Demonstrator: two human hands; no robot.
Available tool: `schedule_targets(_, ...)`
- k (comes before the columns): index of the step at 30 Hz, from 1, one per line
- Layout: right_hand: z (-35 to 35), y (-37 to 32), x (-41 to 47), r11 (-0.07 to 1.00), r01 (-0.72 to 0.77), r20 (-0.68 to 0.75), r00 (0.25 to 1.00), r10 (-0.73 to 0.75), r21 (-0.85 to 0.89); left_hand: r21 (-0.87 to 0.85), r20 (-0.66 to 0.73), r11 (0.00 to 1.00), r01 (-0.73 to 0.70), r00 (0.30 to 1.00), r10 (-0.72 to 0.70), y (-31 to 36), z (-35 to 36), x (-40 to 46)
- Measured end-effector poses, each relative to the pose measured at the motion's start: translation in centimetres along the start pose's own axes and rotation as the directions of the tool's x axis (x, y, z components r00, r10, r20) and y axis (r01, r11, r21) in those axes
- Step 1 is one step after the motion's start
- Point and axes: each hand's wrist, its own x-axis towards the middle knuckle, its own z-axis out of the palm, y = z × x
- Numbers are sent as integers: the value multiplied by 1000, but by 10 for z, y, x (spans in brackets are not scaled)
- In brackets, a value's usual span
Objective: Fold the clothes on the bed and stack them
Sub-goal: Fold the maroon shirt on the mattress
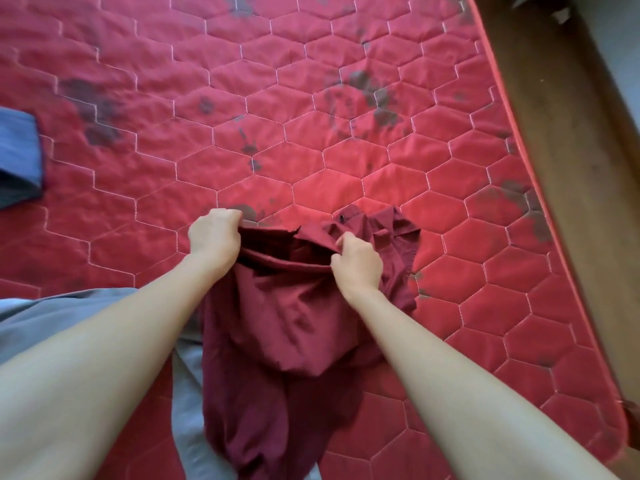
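A dark maroon garment (284,327), with a button near its top edge, hangs crumpled between my arms over the red quilted mattress (311,116). My left hand (214,237) grips its upper edge at the left. My right hand (358,261) pinches the same upper edge further right. A grey-blue garment (52,317) lies under my left arm and runs down beneath the maroon one. A folded blue garment (19,157) rests at the mattress's left edge.
The mattress carries dark stains in several spots. Its piped right edge (519,140) runs diagonally, with a brown wooden bed frame (571,133) beyond it.
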Motion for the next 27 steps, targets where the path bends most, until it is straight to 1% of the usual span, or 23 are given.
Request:
schedule_targets(2,-29,7,-6,987,-36,-43,998,43,158,-138,-74,990,-3,997,-7,-6,-22,-12)
schedule_targets(4,-65,7,-12,960,-15,-103,994,46,279,-242,-148,969,-51,989,15,-4,-51,-27)
schedule_targets(8,-157,-17,-27,911,153,-244,968,-60,384,-344,-275,919,-194,956,99,12,-131,-64)
schedule_targets(11,-235,-49,-48,837,304,-319,933,-166,454,-482,-354,833,-273,930,101,30,-209,-97)
schedule_targets(13,-289,-76,-67,777,419,-366,894,-260,470,-584,-391,747,-319,916,85,44,-265,-118)
schedule_targets(15,-346,-103,-92,683,536,-406,838,-364,496,-675,-408,635,-376,907,103,60,-327,-142)
schedule_targets(18,-427,-141,-135,542,687,-426,726,-540,484,-736,-399,490,-467,884,244,87,-415,-179)
schedule_targets(20,-476,-163,-164,483,760,-451,648,-614,434,-740,-386,436,-512,854,348,106,-466,-203)
schedule_targets(22,-520,-180,-192,443,804,-496,593,-634,395,-717,-418,419,-558,824,383,123,-508,-226)
schedule_targets(23,-540,-186,-205,433,816,-518,578,-631,382,-715,-444,409,-568,820,361,130,-526,-238)
schedule_targets(25,-574,-192,-230,436,824,-569,565,-597,361,-735,-507,361,-574,819,270,141,-555,-259)
schedule_targets(26,-588,-192,-242,454,820,-612,566,-553,348,-742,-541,331,-583,812,218,146,-566,-269)
schedule_targets(27,-599,-189,-253,480,811,-675,562,-478,335,-741,-576,311,-595,801,160,151,-576,-278)
